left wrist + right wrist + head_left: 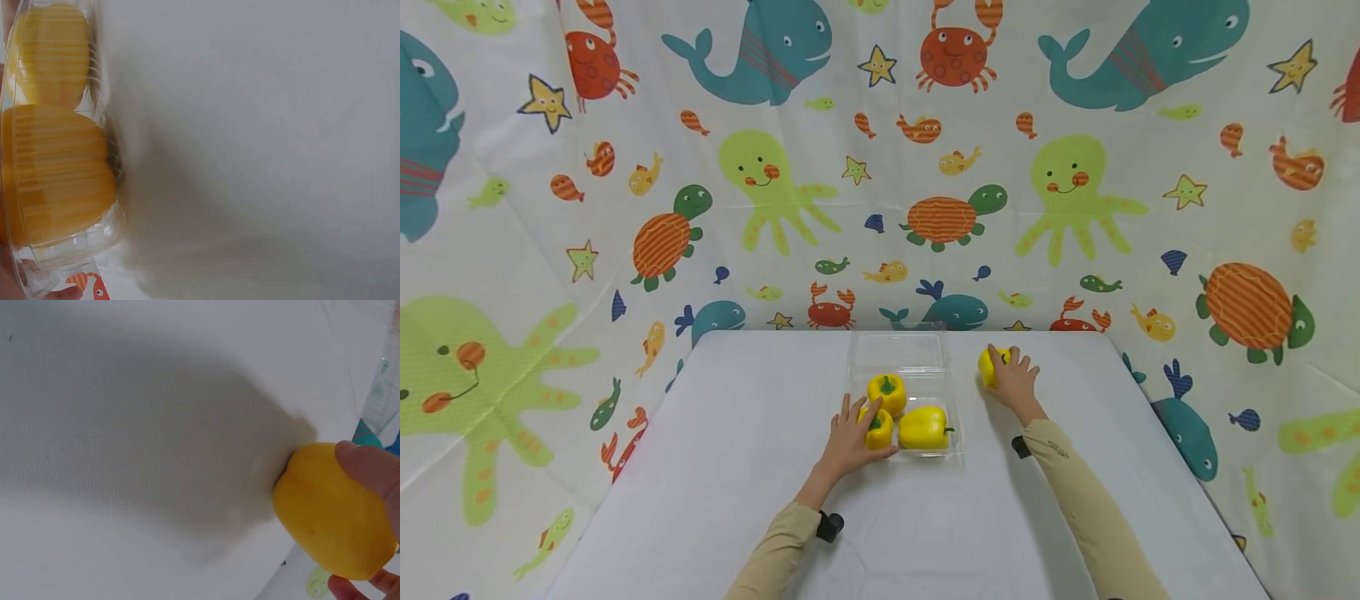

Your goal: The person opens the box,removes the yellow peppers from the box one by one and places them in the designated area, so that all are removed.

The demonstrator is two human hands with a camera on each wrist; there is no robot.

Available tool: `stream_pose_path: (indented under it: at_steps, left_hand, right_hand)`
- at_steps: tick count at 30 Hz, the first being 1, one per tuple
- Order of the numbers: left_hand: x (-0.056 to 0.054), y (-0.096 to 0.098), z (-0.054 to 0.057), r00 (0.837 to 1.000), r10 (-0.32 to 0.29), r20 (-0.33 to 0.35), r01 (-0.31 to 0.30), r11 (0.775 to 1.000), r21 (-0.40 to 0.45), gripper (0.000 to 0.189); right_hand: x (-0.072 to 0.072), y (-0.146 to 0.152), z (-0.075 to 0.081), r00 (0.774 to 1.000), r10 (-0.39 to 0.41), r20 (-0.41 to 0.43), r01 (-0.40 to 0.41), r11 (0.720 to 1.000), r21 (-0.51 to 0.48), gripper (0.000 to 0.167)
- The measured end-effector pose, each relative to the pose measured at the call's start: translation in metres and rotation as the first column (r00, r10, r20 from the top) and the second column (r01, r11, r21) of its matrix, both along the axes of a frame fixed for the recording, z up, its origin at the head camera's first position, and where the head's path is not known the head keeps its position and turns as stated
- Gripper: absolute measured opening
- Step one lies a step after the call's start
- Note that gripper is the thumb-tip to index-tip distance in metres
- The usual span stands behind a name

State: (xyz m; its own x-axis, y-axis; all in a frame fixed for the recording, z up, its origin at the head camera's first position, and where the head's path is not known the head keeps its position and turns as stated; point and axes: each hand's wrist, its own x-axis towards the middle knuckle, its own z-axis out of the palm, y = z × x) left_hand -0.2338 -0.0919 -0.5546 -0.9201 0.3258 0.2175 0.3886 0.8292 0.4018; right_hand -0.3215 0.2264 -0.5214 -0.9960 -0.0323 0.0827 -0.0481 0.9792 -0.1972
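Yellow pepper (331, 509) near table's (760, 400) far edge

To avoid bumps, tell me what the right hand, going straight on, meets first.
Beyond its held yellow pepper, the right hand would probably meet the patterned curtain first, though depth is unclear.

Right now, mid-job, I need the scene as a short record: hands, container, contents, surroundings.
left hand: at the near-left corner of the container, fingers over the near-left pepper; grip unclear
right hand: holds a yellow pepper, right of the container
container: clear plastic, lid open toward the far side
contents: near-left pepper; far pepper, upright; near-right pepper, on its side
surface: white table
backdrop: sheet printed with sea animals
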Motion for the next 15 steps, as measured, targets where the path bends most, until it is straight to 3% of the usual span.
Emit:
stream_pose_path:
  at_steps: [15]
  left_hand:
    - [0.0001,-0.0001,0.0007,1.0,0.002,0.014,-0.002,1.0,0.001,0.087]
  right_hand:
    - [0.0006,0.0029,0.0018,0.999,0.023,-0.033,-0.022,1.0,0.015,0.076]
